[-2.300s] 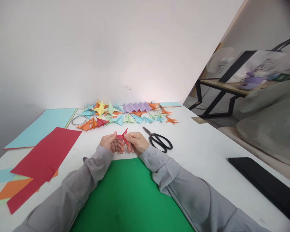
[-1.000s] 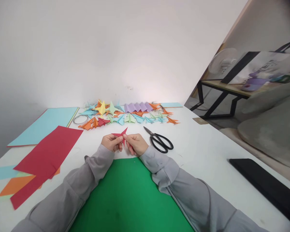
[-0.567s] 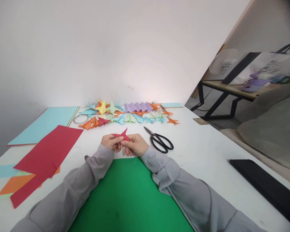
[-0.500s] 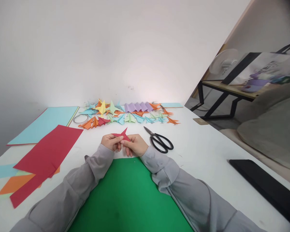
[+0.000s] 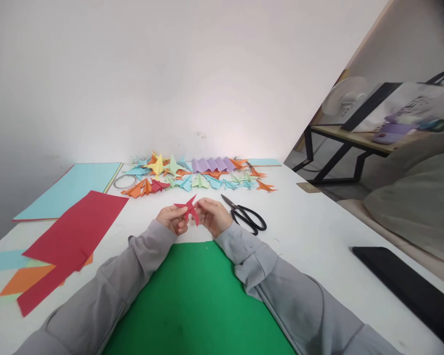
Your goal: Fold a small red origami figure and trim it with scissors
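Between the thumb and fingers of my left hand (image 5: 173, 218) is a red folded-paper figure (image 5: 191, 209) with several pointed arms. My right hand (image 5: 215, 217) is just to the right of it, fingers curved and apart, with nothing held in them. Whether a fingertip brushes the figure's right edge I cannot tell. Both hands are raised over the far edge of a green mat (image 5: 200, 296). Close by on the right lie black-handled scissors (image 5: 248, 217), their blades pointing away to the upper left.
Along the wall lie several folded-paper figures (image 5: 157, 165), a pleated purple paper (image 5: 213, 164) and a wire coil (image 5: 125, 181). Red sheets (image 5: 77, 227), an orange sheet (image 5: 25, 278) and a light-blue sheet (image 5: 74, 187) are at left. A black flat object (image 5: 403, 286) rests at right.
My right hand has let go of the red paper figure and drawn slightly right, its fingers opening. The figure, now in my left hand alone, shows more of its arms.
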A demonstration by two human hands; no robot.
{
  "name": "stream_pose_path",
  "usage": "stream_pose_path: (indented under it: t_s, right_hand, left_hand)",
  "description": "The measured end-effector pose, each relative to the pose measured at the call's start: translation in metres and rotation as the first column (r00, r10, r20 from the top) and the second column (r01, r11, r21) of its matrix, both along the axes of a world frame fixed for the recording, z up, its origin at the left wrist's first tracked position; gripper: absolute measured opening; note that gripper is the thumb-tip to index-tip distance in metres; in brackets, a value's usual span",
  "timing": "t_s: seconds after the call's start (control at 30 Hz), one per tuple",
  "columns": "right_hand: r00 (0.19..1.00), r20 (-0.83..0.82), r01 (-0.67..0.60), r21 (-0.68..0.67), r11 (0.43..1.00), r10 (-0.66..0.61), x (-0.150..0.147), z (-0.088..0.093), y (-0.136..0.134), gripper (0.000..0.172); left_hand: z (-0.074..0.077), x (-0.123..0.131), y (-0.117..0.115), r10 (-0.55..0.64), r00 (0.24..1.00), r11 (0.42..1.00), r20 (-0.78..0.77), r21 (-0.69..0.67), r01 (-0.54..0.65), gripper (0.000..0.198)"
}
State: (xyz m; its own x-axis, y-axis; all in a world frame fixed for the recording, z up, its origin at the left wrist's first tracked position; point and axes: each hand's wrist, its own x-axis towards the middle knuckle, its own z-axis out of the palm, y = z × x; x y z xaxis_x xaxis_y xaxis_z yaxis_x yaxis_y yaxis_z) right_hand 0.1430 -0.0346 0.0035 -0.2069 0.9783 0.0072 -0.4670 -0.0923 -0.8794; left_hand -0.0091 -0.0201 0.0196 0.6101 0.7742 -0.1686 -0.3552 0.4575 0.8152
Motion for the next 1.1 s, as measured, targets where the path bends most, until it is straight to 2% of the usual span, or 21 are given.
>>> stream_pose_path:
  t_s: [0.03, 0.13, 0.2, 0.33, 0.53, 0.67, 0.73, 0.8, 0.87, 0.93, 1.0, 1.1]
  right_hand:
    - [0.999, -0.028, 0.018, 0.035, 0.999, -0.017, 0.0, -0.001, 0.0, 0.019]
    - [1.0, -0.009, -0.008, 0.135, 0.991, 0.009, -0.002, 0.0, -0.002, 0.036]
    - [0.998, 0.051, -0.043, 0.184, 0.982, 0.034, -0.002, 0.0, -0.004, 0.034]
    - [0.99, 0.135, -0.067, 0.278, 0.958, 0.03, 0.001, -0.002, -0.004, 0.018]
    - [0.997, 0.071, -0.011, 0.254, 0.967, -0.007, 0.002, -0.004, -0.003, 0.022]
    - [0.998, 0.047, 0.021, 0.183, 0.983, -0.03, -0.001, -0.001, -0.005, 0.023]
    - [0.999, 0.014, 0.046, 0.124, 0.991, -0.048, -0.002, 0.001, -0.006, 0.024]
    - [0.998, 0.005, 0.067, 0.076, 0.995, -0.068, -0.003, 0.004, -0.007, 0.024]
    - [0.996, 0.06, 0.059, 0.064, 0.996, -0.062, -0.004, 0.007, -0.008, 0.022]
    - [0.989, 0.146, 0.022, 0.072, 0.997, -0.032, -0.004, 0.009, -0.009, 0.021]
    - [0.976, 0.219, -0.01, 0.075, 0.997, -0.007, -0.004, 0.01, -0.01, 0.02]
    - [0.956, 0.292, -0.015, 0.077, 0.997, -0.009, -0.004, 0.01, -0.011, 0.016]
  left_hand:
    - [0.001, 0.0, -0.001, -0.064, 0.998, 0.998, 0.005, -0.006, 0.064, 0.024]
    - [0.005, 0.0, -0.004, -0.21, 0.978, 0.978, 0.021, 0.003, 0.21, 0.022]
    - [0.006, -0.001, -0.004, -0.284, 0.959, 0.959, 0.024, -0.006, 0.284, 0.024]
    - [0.004, -0.002, -0.002, -0.301, 0.954, 0.95, 0.009, -0.083, 0.3, 0.024]
    - [0.003, 0.005, -0.008, -0.211, 0.973, 0.973, -0.089, -0.11, 0.201, 0.039]
    - [0.005, 0.003, -0.006, -0.138, 0.98, 0.989, -0.14, -0.068, 0.129, 0.044]
    - [0.006, -0.001, 0.001, -0.032, 0.99, 0.999, -0.141, -0.037, 0.027, 0.041]
    - [0.006, -0.006, 0.008, 0.145, 0.981, 0.989, -0.129, -0.012, -0.147, 0.038]
    - [0.007, -0.011, 0.013, 0.323, 0.942, 0.946, -0.088, 0.037, -0.321, 0.035]
    - [0.008, -0.013, 0.015, 0.404, 0.914, 0.914, -0.029, 0.052, -0.402, 0.033]
    - [0.007, -0.013, 0.013, 0.377, 0.926, 0.923, -0.012, 0.086, -0.375, 0.039]
    - [0.005, -0.011, 0.007, 0.266, 0.956, 0.944, -0.127, 0.237, -0.231, 0.042]
